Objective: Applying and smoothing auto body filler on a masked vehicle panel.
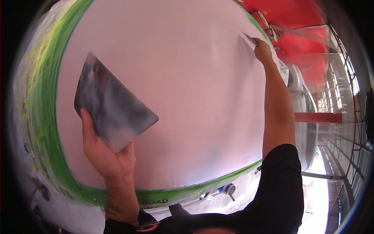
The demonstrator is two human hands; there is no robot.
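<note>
In front of me is a broad, gently curved pinkish panel (175,85), with hazy grey patches toward its lower right. Green masking tape (46,128) runs round its border. My left hand (111,156) grips the lower edge of a flat grey glossy plate (113,99) with rounded corners, thumb along the front and most fingers hidden behind. The plate is tilted over the panel's left side. Far off at the upper right, my right arm is stretched out. There my right hand (264,52) is closed round a thin flat spreader (249,39), whose edge lies at the panel's surface.
Below the panel's near edge stands a small blue and white tin (227,189) with a stick-like thing at it. Pale sheeting (23,89) covers the area beyond the tape. At the right are a red surface (296,35), a silver vehicle (306,113) and a red beam (318,117).
</note>
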